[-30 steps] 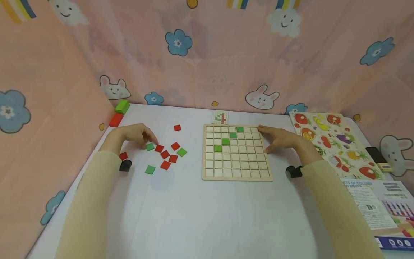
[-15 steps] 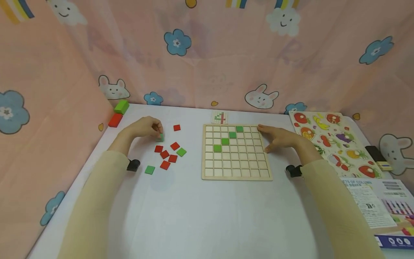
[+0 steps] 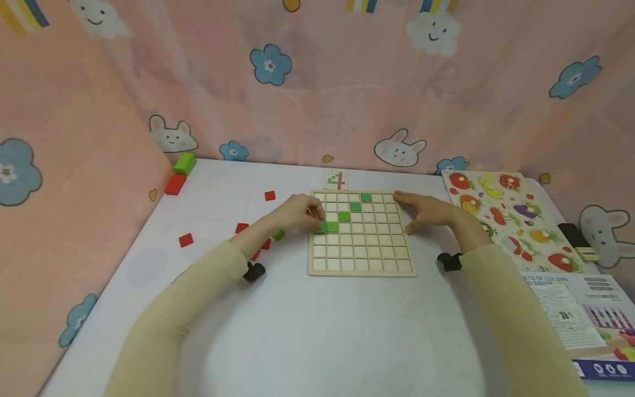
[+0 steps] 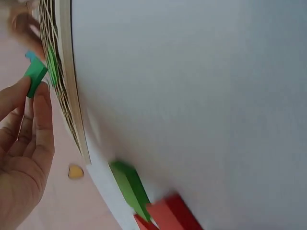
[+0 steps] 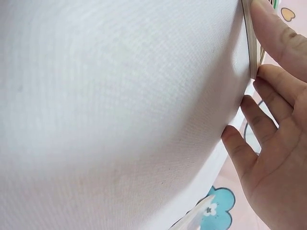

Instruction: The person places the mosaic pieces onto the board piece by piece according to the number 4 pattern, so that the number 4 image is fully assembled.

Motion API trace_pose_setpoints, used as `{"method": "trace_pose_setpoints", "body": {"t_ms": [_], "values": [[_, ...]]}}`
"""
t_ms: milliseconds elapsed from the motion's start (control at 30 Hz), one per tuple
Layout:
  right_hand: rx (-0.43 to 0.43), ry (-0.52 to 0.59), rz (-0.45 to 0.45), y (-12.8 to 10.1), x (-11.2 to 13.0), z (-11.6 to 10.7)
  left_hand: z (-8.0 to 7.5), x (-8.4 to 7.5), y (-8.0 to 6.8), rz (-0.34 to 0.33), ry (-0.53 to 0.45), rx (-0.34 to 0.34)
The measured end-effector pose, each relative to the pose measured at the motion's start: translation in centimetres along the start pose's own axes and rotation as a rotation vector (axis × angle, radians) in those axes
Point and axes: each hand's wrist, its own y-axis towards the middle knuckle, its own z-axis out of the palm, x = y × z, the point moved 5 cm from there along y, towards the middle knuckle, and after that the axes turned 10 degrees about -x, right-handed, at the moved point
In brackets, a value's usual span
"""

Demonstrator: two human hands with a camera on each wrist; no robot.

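Observation:
Between thumb and fingers, my left hand [image 3: 299,213] pinches a green square tile [image 4: 36,75] at the left edge of the wooden grid board [image 3: 362,266]. Four cells of the board hold green tiles in a rising diagonal, the lowest green tile [image 3: 332,227] beside the pinched one. My right hand [image 3: 430,214] rests along the board's right edge, fingers mostly straight, with index finger at the far corner and thumb lower down. In the right wrist view the thumb and a finger touch the wooden edge.
Red tiles [image 3: 186,240] and a green tile [image 3: 278,235] lie left of the board, some hidden by the left arm. A small pattern card [image 3: 336,180] lies behind the board. Red [image 3: 176,184] and green blocks stand far left; a fruit board [image 3: 516,220] and printed box [image 3: 570,314] lie right.
My left hand picked up a green tile from the loose ones, lifted it and carried it right to the board's left edge. My right hand stayed at the board's right edge.

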Motion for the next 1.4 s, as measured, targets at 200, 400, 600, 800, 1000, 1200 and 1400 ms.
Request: {"method": "trace_pose_setpoints", "body": {"t_ms": [200, 400, 600, 800, 1000, 1200, 1400], "values": [[-0.002, -0.004, -0.009, 0.0, 0.0, -0.1, 2.5, -1.7, 0.6, 0.036, 0.051, 0.028], [0.001, 0.007, -0.014, 0.0, -0.1, -0.1, 3.4, -2.6, 0.4, 0.072, 0.16, -0.026], [0.001, 0.017, -0.019, 0.1, -0.4, 0.0, 3.4, -2.8, 0.1, 0.084, 0.253, -0.017], [-0.004, 0.01, -0.013, 0.1, -0.5, 0.1, 0.1, -1.0, 0.4, 0.058, 0.224, 0.017], [-0.003, 0.012, -0.007, 0.1, -0.5, 0.1, -3.3, 2.4, -0.4, -0.029, 0.207, 0.219], [-0.002, 0.007, -0.004, 0.1, -0.4, 0.1, -4.6, 4.9, -1.9, -0.133, 0.179, 0.337], [-0.006, -0.007, -0.007, 0.2, -0.3, 0.1, -4.3, 5.8, -2.3, -0.162, 0.162, 0.312]]}}
